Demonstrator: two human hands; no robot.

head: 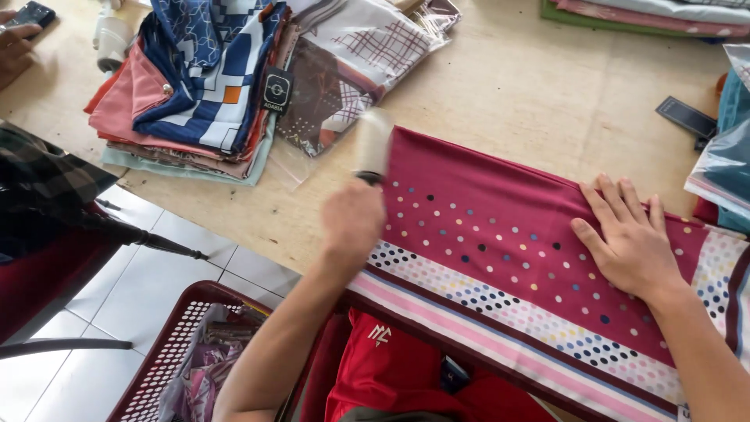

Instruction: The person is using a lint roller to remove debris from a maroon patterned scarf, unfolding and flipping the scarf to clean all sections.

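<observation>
A crimson scarf (500, 203) with coloured dots and a pink-striped border lies spread on the wooden table (516, 94). My left hand (351, 220) grips the handle of a lint roller (373, 145), whose pale roll rests at the scarf's left edge; the roller is motion-blurred. My right hand (631, 238) lies flat, fingers spread, on the scarf's right part.
A stack of folded patterned scarves (195, 86) sits at the table's back left, with bagged scarves (355, 62) beside it. A red mesh basket (176, 352) stands on the tiled floor below. Another person's hand (14, 48) holds a phone at far left. More packed fabrics (726, 156) lie at right.
</observation>
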